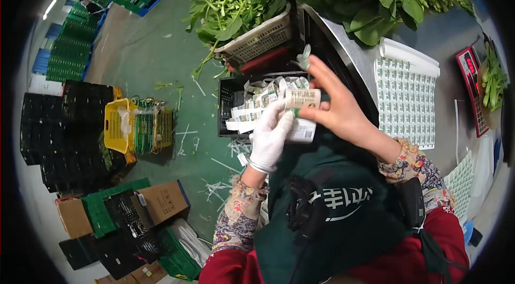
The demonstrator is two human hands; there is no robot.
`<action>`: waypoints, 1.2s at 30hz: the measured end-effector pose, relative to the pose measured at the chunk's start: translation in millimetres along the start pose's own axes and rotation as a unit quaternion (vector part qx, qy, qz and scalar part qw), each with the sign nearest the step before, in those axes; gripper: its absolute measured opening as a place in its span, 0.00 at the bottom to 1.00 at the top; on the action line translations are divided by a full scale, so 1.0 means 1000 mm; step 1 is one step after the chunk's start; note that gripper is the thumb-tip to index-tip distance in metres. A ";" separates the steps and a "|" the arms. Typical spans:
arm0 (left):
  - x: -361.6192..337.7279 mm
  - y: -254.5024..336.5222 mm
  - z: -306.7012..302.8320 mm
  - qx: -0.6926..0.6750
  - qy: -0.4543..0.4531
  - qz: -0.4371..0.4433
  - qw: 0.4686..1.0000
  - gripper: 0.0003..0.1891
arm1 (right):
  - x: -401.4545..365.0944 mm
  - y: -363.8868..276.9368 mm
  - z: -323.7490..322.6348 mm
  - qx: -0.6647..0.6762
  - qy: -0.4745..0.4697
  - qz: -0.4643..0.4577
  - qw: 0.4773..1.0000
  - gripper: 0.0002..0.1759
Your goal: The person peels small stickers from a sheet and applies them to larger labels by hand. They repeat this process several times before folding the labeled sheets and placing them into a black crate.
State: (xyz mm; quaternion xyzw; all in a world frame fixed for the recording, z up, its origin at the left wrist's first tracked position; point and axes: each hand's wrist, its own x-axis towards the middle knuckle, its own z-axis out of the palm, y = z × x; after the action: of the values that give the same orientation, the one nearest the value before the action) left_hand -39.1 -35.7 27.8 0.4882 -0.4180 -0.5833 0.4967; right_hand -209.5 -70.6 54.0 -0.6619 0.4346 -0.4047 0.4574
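Note:
My left hand, in a white glove, is closed on a printed paper label with green and black Chinese text. A white lower part with a QR code shows beneath it. My bare right hand presses its thumb on the label's front, beside a small green spot. Its index finger is raised, with a small translucent greenish piece at the tip. The fingers behind the label are partly hidden. Just beyond my hands, a black crate holds many similar white labels.
Leafy greens fill a beige basket and lie on the metal table. A sticker sheet and a red scale are at right. Left on the green floor stand a yellow crate, stacked black crates and cardboard boxes.

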 end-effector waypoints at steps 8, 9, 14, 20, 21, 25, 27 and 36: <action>-0.004 -0.017 -0.012 -0.025 0.013 -0.091 0.995 0.11 | 0.005 -0.006 -0.012 0.140 0.002 0.062 0.988 0.43; -0.002 -0.015 -0.011 -0.010 0.013 -0.085 0.996 0.11 | -0.002 -0.005 -0.007 0.105 -0.065 0.074 0.990 0.42; -0.004 -0.007 -0.005 0.126 -0.029 -0.023 0.991 0.10 | -0.011 0.001 0.002 -0.052 -0.105 0.048 0.992 0.45; -0.007 -0.031 -0.021 0.049 -0.127 -0.118 0.984 0.12 | 0.010 -0.002 -0.014 0.176 0.104 0.089 0.975 0.43; -0.007 -0.029 -0.018 0.001 -0.063 -0.137 0.989 0.12 | 0.012 0.003 -0.017 0.134 0.104 0.088 0.982 0.42; -0.004 -0.041 -0.022 0.050 0.018 -0.072 0.996 0.12 | -0.011 0.006 0.005 0.180 -0.074 0.188 0.963 0.40; -0.003 -0.033 -0.019 0.073 0.008 -0.068 0.995 0.13 | -0.013 0.006 0.010 0.131 -0.116 0.189 0.966 0.40; -0.004 -0.030 -0.021 0.119 -0.052 -0.109 0.986 0.13 | 0.013 0.024 -0.012 0.170 0.061 0.137 0.974 0.27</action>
State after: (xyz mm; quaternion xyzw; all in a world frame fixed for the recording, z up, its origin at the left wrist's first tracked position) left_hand -23.3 -27.4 -5.0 0.5549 -0.4542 -0.6049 0.3462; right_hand -221.4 -90.4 36.0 -0.4820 0.4732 -0.4461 0.5871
